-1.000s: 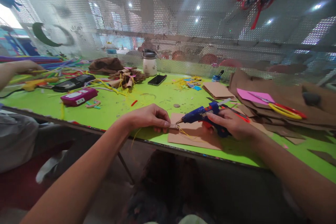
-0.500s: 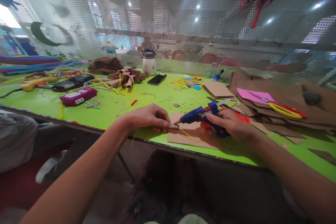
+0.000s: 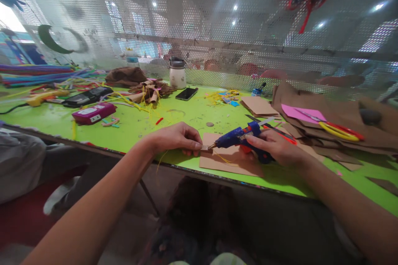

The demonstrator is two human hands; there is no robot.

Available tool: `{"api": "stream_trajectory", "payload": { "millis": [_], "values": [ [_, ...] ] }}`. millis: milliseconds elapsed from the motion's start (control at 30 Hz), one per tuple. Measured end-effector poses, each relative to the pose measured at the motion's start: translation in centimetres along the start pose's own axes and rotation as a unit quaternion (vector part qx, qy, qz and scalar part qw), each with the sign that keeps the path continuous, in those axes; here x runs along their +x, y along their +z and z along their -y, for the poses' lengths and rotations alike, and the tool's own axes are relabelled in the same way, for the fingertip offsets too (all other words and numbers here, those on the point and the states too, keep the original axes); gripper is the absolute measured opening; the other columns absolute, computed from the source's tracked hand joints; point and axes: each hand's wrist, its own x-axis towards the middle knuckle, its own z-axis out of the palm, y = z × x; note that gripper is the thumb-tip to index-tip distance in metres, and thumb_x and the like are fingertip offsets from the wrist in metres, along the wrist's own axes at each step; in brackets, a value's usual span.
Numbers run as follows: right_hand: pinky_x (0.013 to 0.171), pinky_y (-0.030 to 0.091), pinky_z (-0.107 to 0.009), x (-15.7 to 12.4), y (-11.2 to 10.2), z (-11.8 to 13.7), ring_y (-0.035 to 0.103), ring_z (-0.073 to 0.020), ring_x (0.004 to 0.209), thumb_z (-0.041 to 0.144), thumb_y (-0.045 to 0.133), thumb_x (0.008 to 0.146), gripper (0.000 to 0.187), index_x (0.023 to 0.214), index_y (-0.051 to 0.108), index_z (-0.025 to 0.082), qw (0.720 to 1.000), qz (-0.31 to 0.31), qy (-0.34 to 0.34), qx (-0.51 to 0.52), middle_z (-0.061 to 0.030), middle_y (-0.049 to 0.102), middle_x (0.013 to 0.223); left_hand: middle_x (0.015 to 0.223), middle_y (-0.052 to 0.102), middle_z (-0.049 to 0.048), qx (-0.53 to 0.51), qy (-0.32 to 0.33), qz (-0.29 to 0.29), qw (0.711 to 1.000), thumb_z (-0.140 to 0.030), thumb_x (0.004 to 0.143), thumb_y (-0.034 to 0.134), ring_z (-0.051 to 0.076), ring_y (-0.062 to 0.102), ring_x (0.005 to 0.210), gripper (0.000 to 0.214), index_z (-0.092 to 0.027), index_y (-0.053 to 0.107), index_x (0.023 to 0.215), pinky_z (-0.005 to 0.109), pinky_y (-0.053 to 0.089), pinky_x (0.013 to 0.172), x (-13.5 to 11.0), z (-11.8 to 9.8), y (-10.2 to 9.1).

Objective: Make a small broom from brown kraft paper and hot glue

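My right hand (image 3: 275,147) is closed around a blue hot glue gun (image 3: 238,136) with an orange trigger and a clear glue stick at its back. The gun's nozzle points left and meets a small brown piece (image 3: 206,149), apparently rolled or folded paper. Between thumb and fingers, my left hand (image 3: 182,138) pinches that piece by its left end. Thin yellow strands (image 3: 224,159) trail from it over a brown cardboard sheet (image 3: 230,167), which lies under both hands near the table's front edge.
Behind my left hand are a purple box (image 3: 93,114), a phone (image 3: 186,94) and a white jar (image 3: 177,76). Scissors (image 3: 340,130) lie on brown paper (image 3: 348,112) at the right. A perforated metal screen (image 3: 205,20) backs the green table (image 3: 137,130).
The glue gun's nozzle has shifted very slightly right along the small brown piece. My left hand stays pinched on it, and the view has moved a touch.
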Motion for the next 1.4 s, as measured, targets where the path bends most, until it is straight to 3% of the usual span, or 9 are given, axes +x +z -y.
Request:
{"api": "stream_trajectory", "payload": {
  "millis": [267, 500, 700, 833, 1000, 1200, 1400],
  "values": [
    [0.055, 0.042, -0.024, -0.3, -0.2, 0.9, 0.056, -0.0128, 0.061, 0.056, 0.055, 0.084, 0.046, 0.074, 0.070, 0.013, 0.997, -0.034, -0.017, -0.067, -0.0052, 0.064, 0.068, 0.074, 0.071, 0.0049, -0.012, -0.004, 0.021, 1.000, -0.038, 0.076, 0.070, 0.009, 0.059, 0.056, 0.034, -0.014, 0.065, 0.099, 0.018, 0.047, 0.055, 0.3, -0.2, -0.2],
    [0.056, 0.044, -0.025, -0.1, -0.3, 0.8, 0.057, -0.0145, 0.061, 0.059, 0.055, 0.083, 0.048, 0.074, 0.070, 0.014, 0.996, -0.052, -0.021, -0.075, -0.0073, 0.067, 0.071, 0.071, 0.067, 0.0005, -0.020, 0.003, 0.019, 1.000, -0.036, 0.074, 0.072, 0.009, 0.058, 0.052, 0.035, -0.016, 0.057, 0.098, 0.018, 0.045, 0.049, 0.5, -0.5, -0.5],
    [0.060, 0.044, -0.026, -0.2, -0.6, 1.1, 0.057, -0.0154, 0.064, 0.058, 0.052, 0.085, 0.049, 0.073, 0.069, 0.014, 0.994, -0.065, -0.048, -0.075, -0.0077, 0.066, 0.071, 0.071, 0.065, -0.0001, -0.046, 0.003, -0.004, 0.999, -0.036, 0.073, 0.073, 0.010, 0.060, 0.052, 0.032, -0.016, 0.052, 0.087, 0.018, 0.043, 0.047, 0.6, -0.6, -0.2],
    [0.057, 0.042, -0.025, -0.3, -0.7, 1.2, 0.055, -0.0140, 0.062, 0.056, 0.050, 0.087, 0.048, 0.072, 0.068, 0.014, 0.992, -0.089, -0.076, -0.042, -0.0074, 0.066, 0.072, 0.070, 0.065, 0.0002, -0.031, -0.005, -0.027, 0.999, -0.039, 0.073, 0.072, 0.011, 0.061, 0.054, 0.032, -0.016, 0.055, 0.087, 0.019, 0.044, 0.048, 0.4, -0.8, -0.3],
    [0.057, 0.041, -0.024, -0.1, -0.9, 0.5, 0.056, -0.0135, 0.063, 0.053, 0.051, 0.088, 0.044, 0.074, 0.069, 0.014, 0.991, -0.099, -0.084, -0.009, -0.0075, 0.067, 0.073, 0.068, 0.062, -0.0014, 0.037, 0.011, -0.030, 0.999, -0.042, 0.075, 0.069, 0.008, 0.052, 0.051, 0.033, -0.016, 0.059, 0.091, 0.016, 0.034, 0.042, 0.4, -1.2, -0.6],
    [0.055, 0.040, -0.025, -0.1, -1.3, -0.1, 0.055, -0.0147, 0.063, 0.053, 0.051, 0.088, 0.045, 0.076, 0.070, 0.014, 0.993, -0.088, -0.075, -0.004, -0.0088, 0.068, 0.074, 0.075, 0.064, 0.0002, 0.114, 0.032, -0.029, 0.993, -0.040, 0.077, 0.066, 0.011, 0.055, 0.063, 0.029, -0.015, 0.061, 0.089, 0.019, 0.040, 0.053, 0.6, -1.8, -0.6],
    [0.061, 0.042, -0.027, -0.3, -1.3, 0.5, 0.057, -0.0160, 0.066, 0.055, 0.050, 0.088, 0.046, 0.077, 0.072, 0.015, 0.994, -0.077, -0.065, -0.053, -0.0083, 0.068, 0.074, 0.068, 0.063, 0.0001, 0.084, 0.004, -0.065, 0.994, -0.045, 0.075, 0.067, 0.011, 0.056, 0.056, 0.032, -0.015, 0.062, 0.085, 0.020, 0.040, 0.050, 1.0, -1.6, -0.3]
  ]
}}
